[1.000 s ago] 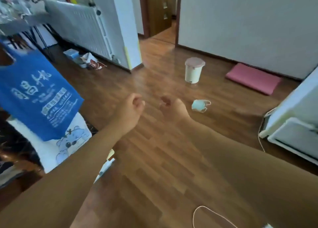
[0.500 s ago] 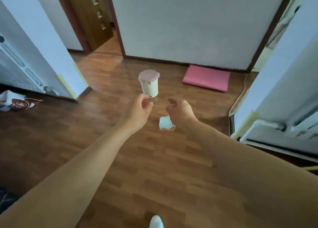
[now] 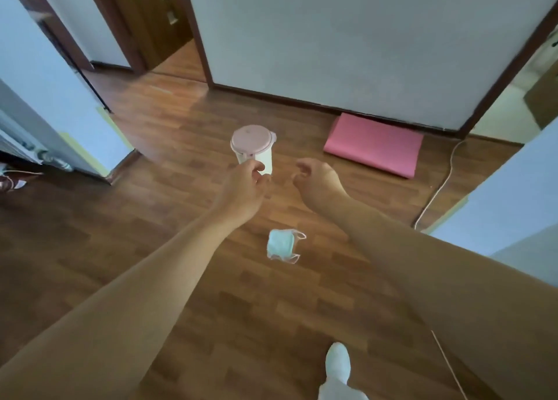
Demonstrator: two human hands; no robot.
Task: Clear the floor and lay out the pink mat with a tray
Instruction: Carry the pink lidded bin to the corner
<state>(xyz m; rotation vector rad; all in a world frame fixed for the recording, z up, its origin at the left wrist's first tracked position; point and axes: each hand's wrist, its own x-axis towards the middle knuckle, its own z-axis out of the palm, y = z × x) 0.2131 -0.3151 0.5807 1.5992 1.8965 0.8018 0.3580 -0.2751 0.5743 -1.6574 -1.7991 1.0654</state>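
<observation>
A folded pink mat (image 3: 373, 143) lies on the wooden floor against the far white wall. In front of it, to the left, stands a small white bin with a pink lid (image 3: 253, 146). A crumpled light-blue face mask (image 3: 282, 245) lies on the floor between my forearms. My left hand (image 3: 243, 188) hovers in the air, overlapping the bin's lower front in the view, fingers loosely curled and holding nothing. My right hand (image 3: 318, 179) is raised beside it, also loosely curled and empty. No tray is in view.
A white cable (image 3: 437, 188) runs along the floor at the right beside a white panel (image 3: 510, 206). A wall corner (image 3: 99, 146) juts in at the left, with an open doorway (image 3: 169, 37) behind. My white-socked foot (image 3: 338, 366) is at the bottom.
The view has swung right and moved forward: the blue bag and radiator left the frame, the bin, mask and mat are closer, and the mask now lies below my hands. Both hands stay raised and empty.
</observation>
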